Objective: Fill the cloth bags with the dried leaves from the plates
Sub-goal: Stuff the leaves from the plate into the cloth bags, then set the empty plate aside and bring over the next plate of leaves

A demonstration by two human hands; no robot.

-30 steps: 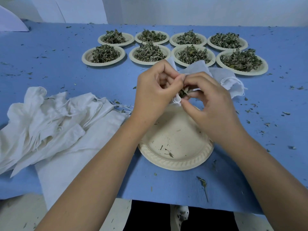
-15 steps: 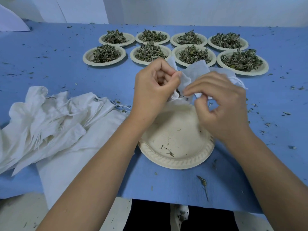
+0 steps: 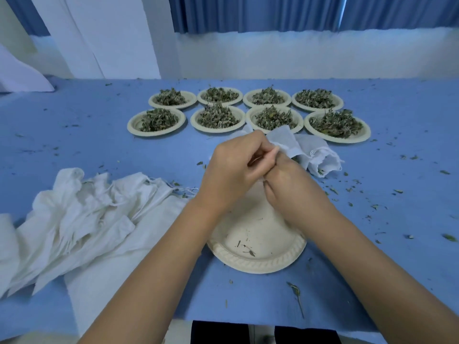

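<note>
spare bags (image 3: 82,214) are lying left of the left hand (image 3: 238,167), which is pinching the cloth bag (image 3: 293,147) by its rim, likely holding the mouth open. the right hand (image 3: 290,192) is curling in beside it above the near-empty plate (image 3: 258,259); i cannot tell its grip.

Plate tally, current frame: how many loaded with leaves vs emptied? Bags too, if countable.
Plates heaped with dried leaves: 8
Emptied plate, crumbs only: 1
Total plates: 9
Cloth bags: not countable, the pile at left overlaps itself.
</note>
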